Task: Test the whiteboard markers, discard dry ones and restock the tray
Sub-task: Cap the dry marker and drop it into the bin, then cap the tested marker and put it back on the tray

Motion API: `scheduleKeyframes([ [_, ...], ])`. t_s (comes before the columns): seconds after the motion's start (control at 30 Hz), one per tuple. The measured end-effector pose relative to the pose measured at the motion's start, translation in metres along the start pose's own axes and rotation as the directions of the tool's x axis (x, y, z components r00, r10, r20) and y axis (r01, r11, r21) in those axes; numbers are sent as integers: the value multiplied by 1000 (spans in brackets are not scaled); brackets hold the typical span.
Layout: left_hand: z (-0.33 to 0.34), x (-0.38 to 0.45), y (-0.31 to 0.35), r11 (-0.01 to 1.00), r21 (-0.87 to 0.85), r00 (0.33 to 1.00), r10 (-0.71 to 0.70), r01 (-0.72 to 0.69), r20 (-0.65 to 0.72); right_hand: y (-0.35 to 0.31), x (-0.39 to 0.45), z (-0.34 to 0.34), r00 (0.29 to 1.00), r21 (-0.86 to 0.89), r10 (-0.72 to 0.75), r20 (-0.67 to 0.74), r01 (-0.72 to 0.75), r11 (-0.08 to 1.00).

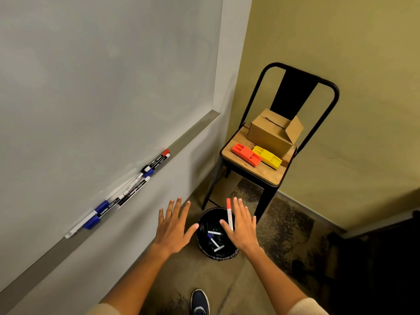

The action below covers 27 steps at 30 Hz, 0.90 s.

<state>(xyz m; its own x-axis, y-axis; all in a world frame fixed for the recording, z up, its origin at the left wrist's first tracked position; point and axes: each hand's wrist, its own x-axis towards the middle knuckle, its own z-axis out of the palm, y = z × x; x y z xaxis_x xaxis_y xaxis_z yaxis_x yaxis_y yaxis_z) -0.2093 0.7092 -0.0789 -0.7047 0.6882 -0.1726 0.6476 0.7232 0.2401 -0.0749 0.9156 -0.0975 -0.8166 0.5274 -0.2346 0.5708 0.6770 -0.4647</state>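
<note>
The right hand is spreading flat over the black bin, grip released, with a red-capped marker lying loose beside its index finger. The left hand is hovering with its fingers spread too, holding nothing. Discarded markers are lying in the bin. To the left, more markers are sitting on the whiteboard tray. On the far right, a chair is carrying a cardboard box and two erasers.

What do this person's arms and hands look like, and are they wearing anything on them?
Two bare hands, the left hand and the right hand, with no gloves, rings or watch in view. The forearms are bare too. Pale cream sleeves are pushed up near the elbows, showing only at the bottom edge of the picture. The fingernails are short and plain.
</note>
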Motion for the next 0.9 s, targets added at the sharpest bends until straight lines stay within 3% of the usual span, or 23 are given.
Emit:
scheduleKeyframes([
  [0.13,-1,-1,-12,1000,0,999,-29,29,-27,-1,16,-5,999,0,29,-19,-29,1000],
  [0.4,0,-11,-43,994,13,993,-110,110,-53,-27,29,0,998,-67,-49,25,51,996],
  [0.67,-9,-40,-83,963,-22,954,-269,269,-135,-100,44,24,955,-132,-267,126,283,950],
  [0.9,-19,-81,-121,900,-59,882,-435,432,-181,-184,58,55,851,-195,-471,234,516,834],
])
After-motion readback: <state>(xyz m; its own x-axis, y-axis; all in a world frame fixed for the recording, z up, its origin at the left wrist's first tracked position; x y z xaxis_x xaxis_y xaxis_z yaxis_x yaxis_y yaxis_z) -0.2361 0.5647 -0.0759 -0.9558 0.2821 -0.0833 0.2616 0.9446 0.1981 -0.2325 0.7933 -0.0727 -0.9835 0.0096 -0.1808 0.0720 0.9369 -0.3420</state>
